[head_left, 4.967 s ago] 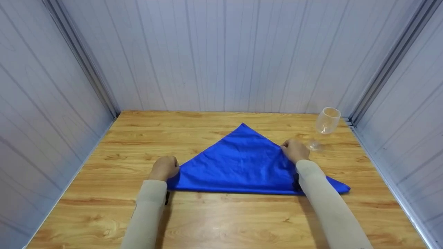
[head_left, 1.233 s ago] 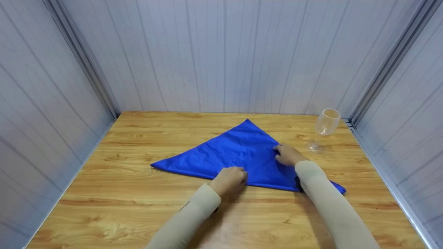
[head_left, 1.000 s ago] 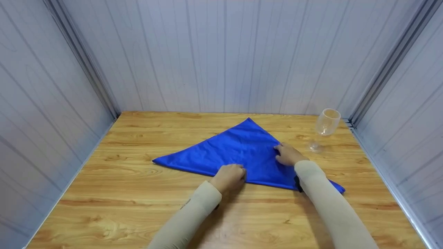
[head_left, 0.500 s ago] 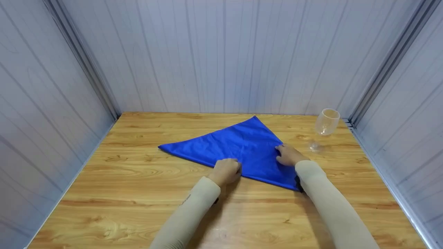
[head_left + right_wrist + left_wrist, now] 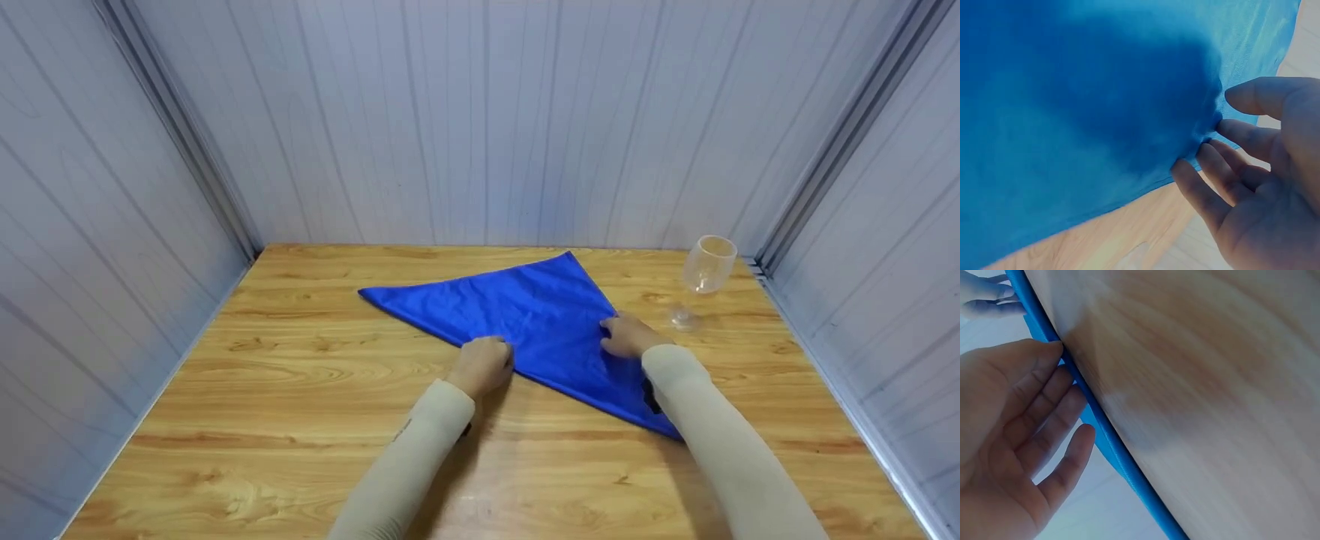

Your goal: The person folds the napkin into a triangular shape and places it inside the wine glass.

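Note:
A blue cloth [image 5: 536, 307], folded into a triangle, lies skewed on the wooden table, its long folded edge running from far left to near right. My left hand [image 5: 484, 365] pinches that edge near its middle; in the left wrist view the thumb and index fingertip of the hand [image 5: 1022, 422] meet at the blue edge [image 5: 1112, 436]. My right hand [image 5: 628, 336] rests its fingertips on the cloth near the right side. In the right wrist view the fingers [image 5: 1207, 208] are loosely bent and touch the cloth [image 5: 1100, 112]. The right forearm hides the cloth's near right corner.
A clear stemmed wine glass [image 5: 709, 266] stands upright at the back right, beyond the right hand. White panel walls [image 5: 480, 127] enclose the wooden table [image 5: 247, 420] at the back and both sides.
Earlier the left hand was at the cloth's left corner; it moved to the middle of the folded edge. The cloth has turned clockwise, its left corner swinging away. The right hand stayed almost in place.

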Demonstrator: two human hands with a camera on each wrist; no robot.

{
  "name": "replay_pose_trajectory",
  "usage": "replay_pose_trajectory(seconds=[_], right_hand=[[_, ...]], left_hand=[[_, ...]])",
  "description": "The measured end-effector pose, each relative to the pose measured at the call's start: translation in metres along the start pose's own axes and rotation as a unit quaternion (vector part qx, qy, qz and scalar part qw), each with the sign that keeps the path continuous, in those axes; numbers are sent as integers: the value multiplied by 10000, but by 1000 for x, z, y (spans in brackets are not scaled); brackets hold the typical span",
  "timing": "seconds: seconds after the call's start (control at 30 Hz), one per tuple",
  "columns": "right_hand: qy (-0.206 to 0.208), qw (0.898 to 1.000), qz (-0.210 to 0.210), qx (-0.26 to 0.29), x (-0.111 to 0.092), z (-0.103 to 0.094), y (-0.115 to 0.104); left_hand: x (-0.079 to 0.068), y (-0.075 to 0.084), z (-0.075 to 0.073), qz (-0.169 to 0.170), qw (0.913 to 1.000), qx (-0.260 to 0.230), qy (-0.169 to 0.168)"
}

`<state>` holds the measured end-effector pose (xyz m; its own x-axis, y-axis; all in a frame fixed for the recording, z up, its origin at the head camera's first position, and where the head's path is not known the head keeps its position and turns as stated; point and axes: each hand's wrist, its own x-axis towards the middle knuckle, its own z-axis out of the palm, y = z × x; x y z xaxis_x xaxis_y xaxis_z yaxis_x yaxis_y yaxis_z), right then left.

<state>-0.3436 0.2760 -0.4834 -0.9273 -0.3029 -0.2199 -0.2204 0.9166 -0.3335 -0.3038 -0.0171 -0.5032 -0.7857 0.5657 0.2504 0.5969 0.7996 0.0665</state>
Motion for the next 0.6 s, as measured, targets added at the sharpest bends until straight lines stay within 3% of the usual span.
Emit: replay_pose_trajectory(seconds=[0.37, 0.47, 0.6], right_hand=[[-103, 9998, 142, -51, -2, 1, -4], [-136, 9998, 119, -84, -2, 1, -5], [-131, 9998, 86, -86, -1, 1, -6]], left_hand=[[3, -8, 2, 11, 9998, 88, 158], [3, -10, 1, 13, 10000, 17, -5], [1, -9, -6, -139, 9985, -251, -467]])
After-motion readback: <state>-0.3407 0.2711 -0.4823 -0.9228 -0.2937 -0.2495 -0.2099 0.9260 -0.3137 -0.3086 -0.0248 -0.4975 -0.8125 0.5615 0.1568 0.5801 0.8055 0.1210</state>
